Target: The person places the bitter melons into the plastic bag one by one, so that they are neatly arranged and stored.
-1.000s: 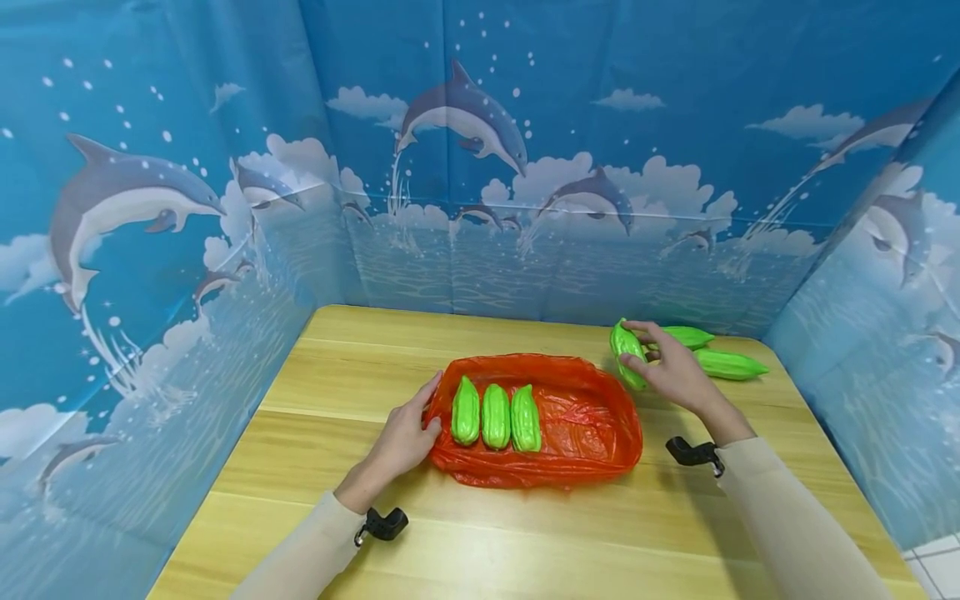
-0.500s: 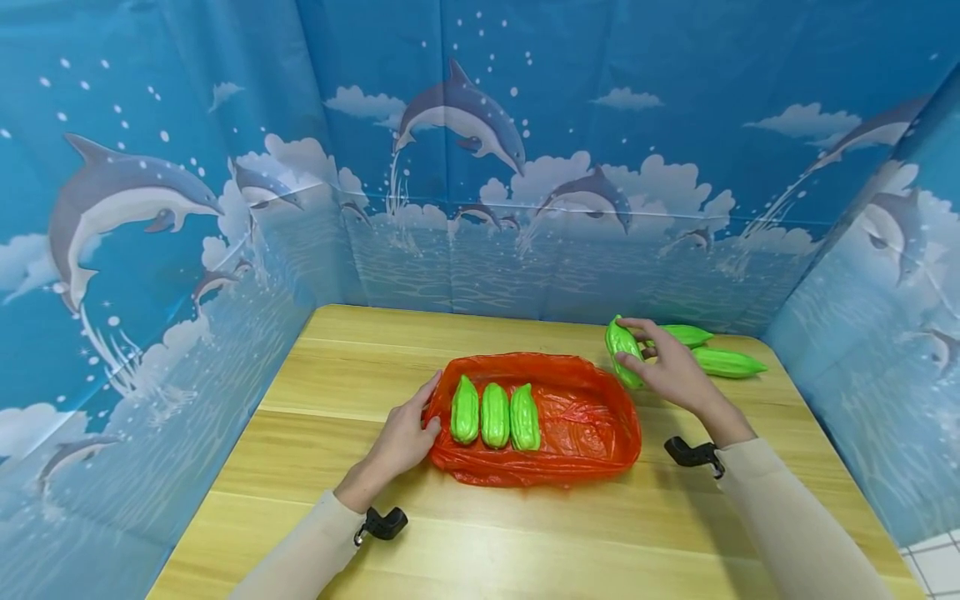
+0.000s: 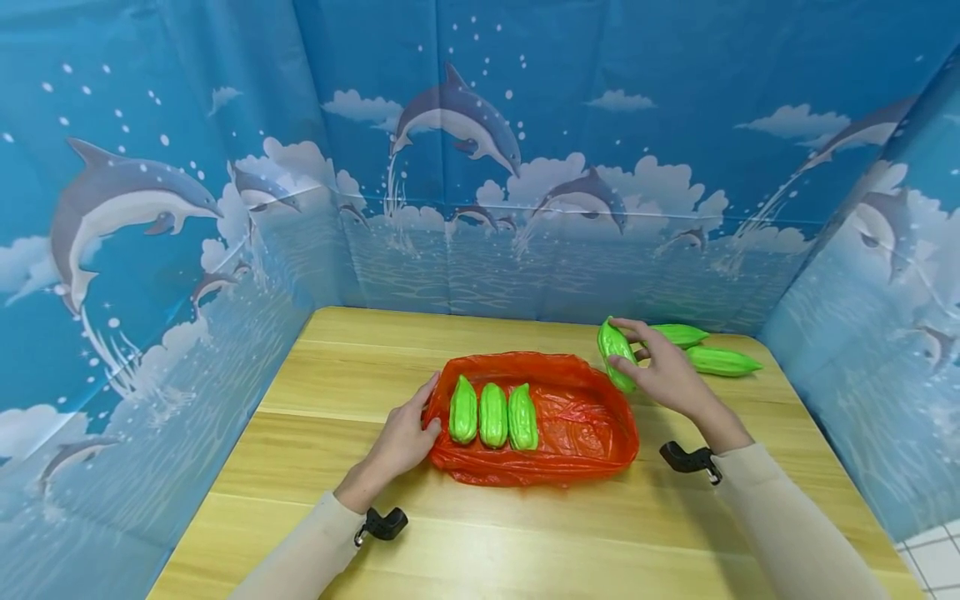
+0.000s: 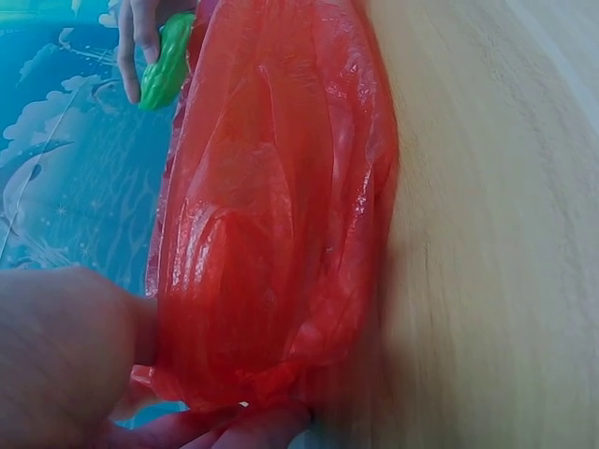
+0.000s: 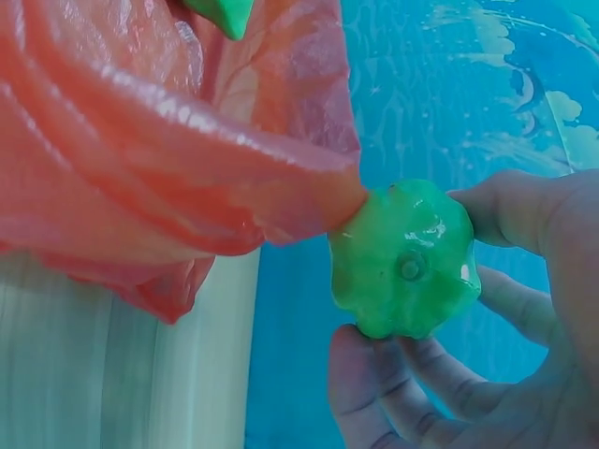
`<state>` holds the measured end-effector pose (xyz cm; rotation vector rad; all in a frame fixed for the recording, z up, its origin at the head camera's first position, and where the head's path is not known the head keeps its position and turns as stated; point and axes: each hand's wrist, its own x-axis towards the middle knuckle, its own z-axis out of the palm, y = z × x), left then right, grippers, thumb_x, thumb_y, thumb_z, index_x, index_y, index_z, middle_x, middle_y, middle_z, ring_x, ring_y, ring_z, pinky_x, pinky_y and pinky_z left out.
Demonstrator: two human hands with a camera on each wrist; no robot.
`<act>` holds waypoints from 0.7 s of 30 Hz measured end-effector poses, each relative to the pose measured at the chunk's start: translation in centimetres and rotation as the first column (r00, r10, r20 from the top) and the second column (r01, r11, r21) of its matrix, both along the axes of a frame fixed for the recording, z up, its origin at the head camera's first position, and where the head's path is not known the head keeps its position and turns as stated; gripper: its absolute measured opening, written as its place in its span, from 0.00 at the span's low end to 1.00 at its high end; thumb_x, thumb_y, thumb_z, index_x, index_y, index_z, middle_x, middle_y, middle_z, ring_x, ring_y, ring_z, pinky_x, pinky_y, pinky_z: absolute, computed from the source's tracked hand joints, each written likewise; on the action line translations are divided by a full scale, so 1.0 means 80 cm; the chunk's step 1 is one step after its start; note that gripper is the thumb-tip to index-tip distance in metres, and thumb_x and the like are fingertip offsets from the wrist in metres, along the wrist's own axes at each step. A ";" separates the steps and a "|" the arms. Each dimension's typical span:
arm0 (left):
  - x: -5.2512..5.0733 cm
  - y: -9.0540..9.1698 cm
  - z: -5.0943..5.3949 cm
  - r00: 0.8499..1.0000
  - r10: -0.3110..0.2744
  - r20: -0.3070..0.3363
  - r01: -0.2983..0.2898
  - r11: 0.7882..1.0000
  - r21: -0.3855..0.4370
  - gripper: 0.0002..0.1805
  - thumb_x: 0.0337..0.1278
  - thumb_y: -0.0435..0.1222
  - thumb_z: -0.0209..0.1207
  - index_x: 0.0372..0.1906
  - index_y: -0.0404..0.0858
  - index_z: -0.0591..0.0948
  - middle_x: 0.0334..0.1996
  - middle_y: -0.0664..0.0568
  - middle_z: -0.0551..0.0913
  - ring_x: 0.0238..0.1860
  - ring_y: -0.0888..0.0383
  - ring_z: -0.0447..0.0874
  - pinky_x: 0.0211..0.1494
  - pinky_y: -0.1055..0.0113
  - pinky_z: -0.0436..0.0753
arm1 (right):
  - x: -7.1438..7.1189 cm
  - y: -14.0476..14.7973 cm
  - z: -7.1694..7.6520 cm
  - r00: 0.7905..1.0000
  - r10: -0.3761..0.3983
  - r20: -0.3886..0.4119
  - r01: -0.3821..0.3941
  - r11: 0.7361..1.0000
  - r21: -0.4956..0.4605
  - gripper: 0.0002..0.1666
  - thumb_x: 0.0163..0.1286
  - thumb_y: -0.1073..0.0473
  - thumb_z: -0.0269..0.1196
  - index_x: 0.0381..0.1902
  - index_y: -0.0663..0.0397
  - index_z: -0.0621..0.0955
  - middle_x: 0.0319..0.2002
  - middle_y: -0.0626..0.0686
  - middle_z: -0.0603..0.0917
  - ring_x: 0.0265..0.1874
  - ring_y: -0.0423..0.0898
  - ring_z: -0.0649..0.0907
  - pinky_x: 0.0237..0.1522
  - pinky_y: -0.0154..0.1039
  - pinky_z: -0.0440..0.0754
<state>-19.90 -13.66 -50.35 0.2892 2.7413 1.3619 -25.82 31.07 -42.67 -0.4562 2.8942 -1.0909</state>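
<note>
A container lined with red plastic [image 3: 577, 425] stands mid-table, and three green ridged vegetables [image 3: 493, 415] lie side by side in its left half. My left hand [image 3: 401, 437] holds the container's left end, its thumb at the near side; the left wrist view shows the fingers against the red plastic [image 4: 271, 187]. Just beyond the container's back right corner, my right hand [image 3: 667, 371] pinches a fourth such vegetable [image 3: 615, 354] between thumb and fingers. Seen end-on in the right wrist view, that green vegetable [image 5: 407, 262] is beside the red rim.
Two more green vegetables [image 3: 723, 362] lie at the table's back right, behind my right hand. A blue curtain with dolphins [image 3: 450, 275] surrounds the wooden table [image 3: 360, 350] at the back and sides. Black mounts [image 3: 686, 458] sit on both wrists.
My right hand has shifted a little to the left with the vegetable in its grip, closer to the container's back right corner. The left hand stays at the container's left end.
</note>
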 end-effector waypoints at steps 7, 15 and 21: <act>0.000 0.001 0.000 0.999 0.006 -0.033 -0.008 0.999 -0.041 0.45 0.80 0.28 0.64 0.95 0.39 0.63 0.82 0.32 0.81 0.38 0.56 0.89 0.50 0.58 0.92 | 0.007 -0.007 0.004 1.000 0.007 -0.005 -0.007 1.000 -0.003 0.43 0.91 0.50 0.67 0.94 0.50 0.66 0.77 0.73 0.80 0.61 0.70 0.90 0.50 0.59 0.94; 0.001 0.002 0.000 0.999 0.007 -0.038 -0.009 0.999 -0.045 0.44 0.80 0.28 0.64 0.95 0.38 0.63 0.80 0.31 0.82 0.48 0.52 0.93 0.62 0.50 0.95 | 0.014 -0.016 0.011 0.999 0.031 -0.010 -0.031 1.000 -0.006 0.43 0.90 0.52 0.68 0.94 0.52 0.66 0.76 0.74 0.80 0.60 0.69 0.89 0.46 0.55 0.94; 0.001 0.002 -0.001 1.000 0.006 -0.021 -0.007 0.999 -0.040 0.44 0.81 0.28 0.65 0.95 0.38 0.63 0.79 0.30 0.83 0.36 0.56 0.89 0.47 0.62 0.92 | 0.021 -0.023 0.016 0.999 0.030 0.011 -0.030 0.999 -0.018 0.43 0.90 0.51 0.68 0.94 0.50 0.67 0.77 0.72 0.79 0.61 0.69 0.89 0.42 0.46 0.93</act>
